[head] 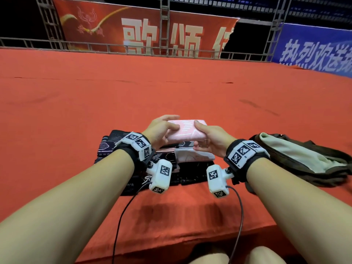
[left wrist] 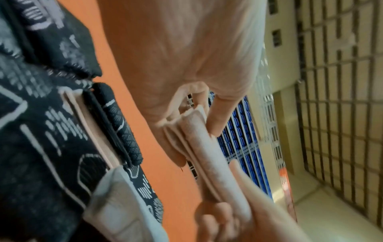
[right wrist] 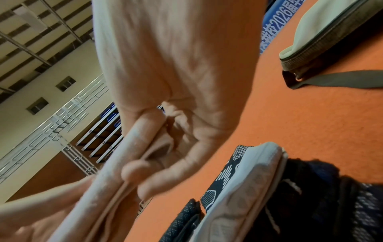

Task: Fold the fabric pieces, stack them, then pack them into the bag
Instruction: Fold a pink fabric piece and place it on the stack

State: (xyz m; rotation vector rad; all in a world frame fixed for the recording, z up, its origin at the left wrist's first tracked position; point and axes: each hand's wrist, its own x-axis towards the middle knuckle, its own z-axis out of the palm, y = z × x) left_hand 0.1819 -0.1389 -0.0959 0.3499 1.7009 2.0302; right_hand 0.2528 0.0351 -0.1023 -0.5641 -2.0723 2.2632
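A folded pink fabric piece [head: 185, 130] is held in the air between both hands, just above the pile. My left hand [head: 162, 128] pinches its left end, thumb on top. My right hand [head: 206, 138] grips its right end, fingers underneath. The wrist views show the layered pink fabric [left wrist: 204, 147] [right wrist: 116, 188] clamped between thumb and fingers. Below lies a pile of folded black patterned fabric [head: 114, 143] with a white-and-pink piece [head: 192, 155] on top. An open brown bag [head: 301, 159] with pale green lining lies to the right of the pile.
Everything rests on a wide red cloth-covered surface [head: 171, 88], whose front edge runs near my knees. Cables hang from the wrist cameras over that edge. Metal trusses and red and blue banners stand far behind.
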